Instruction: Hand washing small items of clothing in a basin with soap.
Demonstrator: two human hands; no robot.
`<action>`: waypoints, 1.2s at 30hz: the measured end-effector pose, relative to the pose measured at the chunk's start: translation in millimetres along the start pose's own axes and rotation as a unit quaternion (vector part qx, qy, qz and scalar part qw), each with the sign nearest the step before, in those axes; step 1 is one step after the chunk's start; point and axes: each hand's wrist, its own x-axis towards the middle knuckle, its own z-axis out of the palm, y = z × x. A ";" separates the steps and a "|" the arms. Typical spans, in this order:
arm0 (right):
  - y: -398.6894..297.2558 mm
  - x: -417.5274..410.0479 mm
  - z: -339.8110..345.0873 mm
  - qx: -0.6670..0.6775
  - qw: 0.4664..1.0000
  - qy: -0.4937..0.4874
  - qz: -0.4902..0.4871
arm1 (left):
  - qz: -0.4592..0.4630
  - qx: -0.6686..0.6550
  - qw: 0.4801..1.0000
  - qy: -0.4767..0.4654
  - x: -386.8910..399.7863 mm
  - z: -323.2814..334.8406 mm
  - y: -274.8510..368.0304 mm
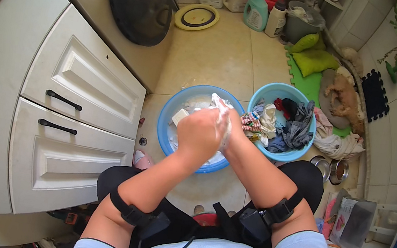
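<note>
Above a blue plastic basin [163, 118] of sudsy water, my two hands are pressed together around a soapy white cloth [219, 100]. My left hand [199, 130] is a closed fist over the cloth, its back towards the camera. My right hand [234, 126] lies against it on the right, partly hidden behind the fist and foam. A pale bar of soap [180, 117] sits in the basin, left of my hands. Wet cloth and suds lie under them. Touching or very near on the right, a light blue tub [287, 88] holds several crumpled garments [295, 124].
White cabinets [99, 83] stand at the left. Detergent bottles [256, 11] and a yellow folded basin [196, 17] are at the back. On the right are a dog [344, 97] lying on a cushion, a cloth heap [340, 146] and two metal bowls [339, 172].
</note>
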 end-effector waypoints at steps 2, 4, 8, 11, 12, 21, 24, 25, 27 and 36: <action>9.8 -0.2 4.7 0.053 0.997 -0.027 -0.039 | -0.049 -0.023 0.998 0.019 11.6 1.3 -13.0; 19.3 0.9 9.7 0.014 0.997 0.011 -0.071 | -0.142 -0.071 0.987 -0.019 19.4 -7.9 -12.8; 11.0 3.6 1.7 0.012 0.998 0.012 -0.064 | -0.094 -0.038 0.994 0.043 9.7 3.7 -8.6; 4.2 5.5 -7.4 0.095 0.994 -0.054 0.017 | -0.021 0.019 0.999 0.037 3.1 6.9 -9.0; 5.3 4.9 -7.5 0.093 0.994 -0.054 0.018 | -0.023 0.019 0.999 0.039 7.9 6.6 -16.1; -11.5 -4.0 -1.7 -0.101 0.991 0.090 -0.009 | -0.289 -0.264 0.920 -0.019 33.1 -29.2 -90.2; -10.5 2.3 -14.3 -0.076 0.990 0.110 -0.033 | -0.400 -0.457 0.793 -0.050 38.1 -57.3 -84.1; -9.6 20.1 -40.0 -0.140 0.974 0.176 -0.006 | -0.377 -0.488 0.784 -0.076 39.9 -64.0 -82.4; -0.6 13.6 -21.8 -0.148 0.966 0.214 0.006 | -0.357 -0.533 0.757 -0.122 35.4 -77.4 -91.8; 41.9 102.9 -159.2 -0.171 0.946 0.257 -0.101 | -0.286 -0.589 0.735 -0.173 32.7 -101.7 -80.5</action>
